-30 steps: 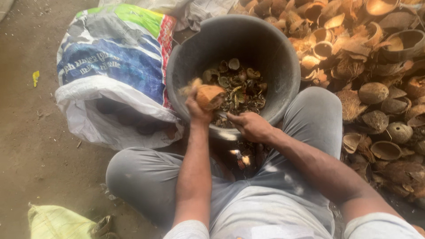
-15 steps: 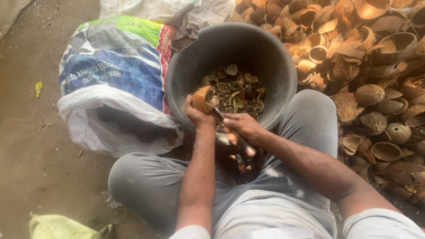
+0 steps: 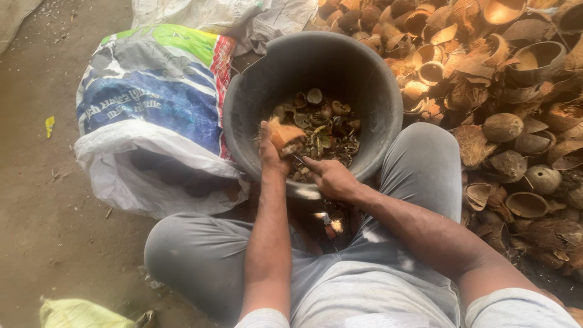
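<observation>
We sit on the ground with the bucket [image 3: 313, 73] just ahead, between our knees. In the bucket lie husk scraps [image 3: 325, 130]. Our left hand [image 3: 271, 155] holds a coconut piece [image 3: 285, 136] over the bucket's near side, and our right hand [image 3: 331, 177] rests at the bucket's near rim, just right of the left. Left of the bucket, touching it, stands an open sack [image 3: 152, 115]. Right of the bucket and behind it spreads a heap of coconut shells [image 3: 510, 109].
</observation>
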